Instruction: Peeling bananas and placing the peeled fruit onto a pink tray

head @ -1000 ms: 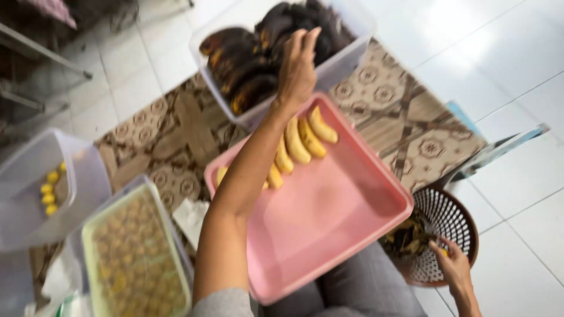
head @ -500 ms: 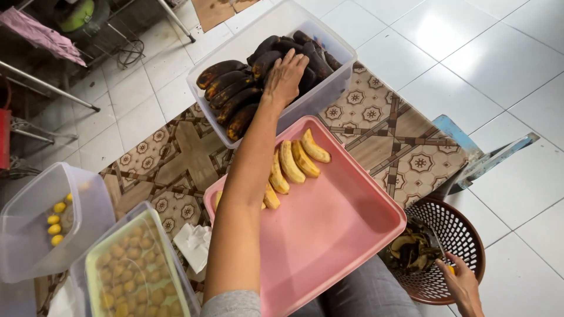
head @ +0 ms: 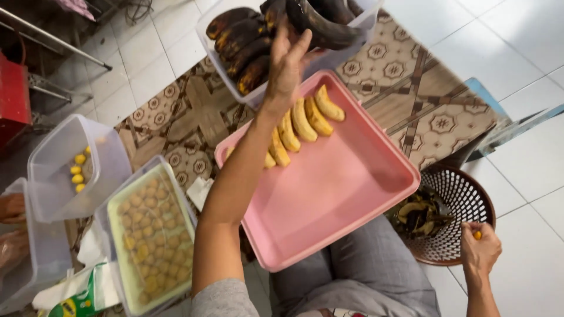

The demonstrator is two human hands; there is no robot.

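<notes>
White floor tiles and a patterned mat lie below. Left hand [head: 288, 61] curls its fingers around a blackened banana [head: 320, 26], lifting it from the clear tub [head: 235, 82] just beyond; pink tray [head: 329, 194] of peeled bananas [head: 302, 123] waits beneath the wrist. Right hand [head: 479, 249] pinches an orange-handled tool [head: 477, 235] beside the peel basket [head: 464, 202].

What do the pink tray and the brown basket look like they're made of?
Pink tray: likely moulded plastic, smooth with a slight sheen, rounded corners and a raised rim. Brown basket: probably plastic too, its wall an even lattice of small openings, though a woven material cannot be ruled out.
</notes>
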